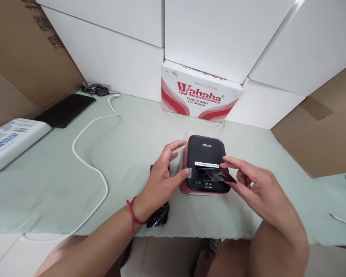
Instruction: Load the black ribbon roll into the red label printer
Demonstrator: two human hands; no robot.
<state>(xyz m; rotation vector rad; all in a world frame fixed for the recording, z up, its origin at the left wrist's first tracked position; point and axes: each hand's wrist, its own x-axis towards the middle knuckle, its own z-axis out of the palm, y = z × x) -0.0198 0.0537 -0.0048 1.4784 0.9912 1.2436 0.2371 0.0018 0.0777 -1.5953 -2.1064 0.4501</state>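
Observation:
A small black-topped device with red sides (205,154), which looks like a compact printer, sits on the cloth in front of me. A dark, glossy strip of film (220,176) lies across the slot in its top. My right hand (252,179) holds the film's right end near the thumb, while its index finger reaches to the device's right edge. My left hand (164,173) is at the device's left side, fingers spread. Its thumb touches a clear tab (189,173) on the top edge. Under my left wrist lies a crumpled black plastic wrapper (158,216), partly hidden.
Behind the device stands a Wahaha water carton (198,92) against white boxes (127,69). On the left are a white cable (85,154), a black flat slab (67,109), keys (96,89) and a white labelled box (19,138). Cardboard (320,127) borders the right side.

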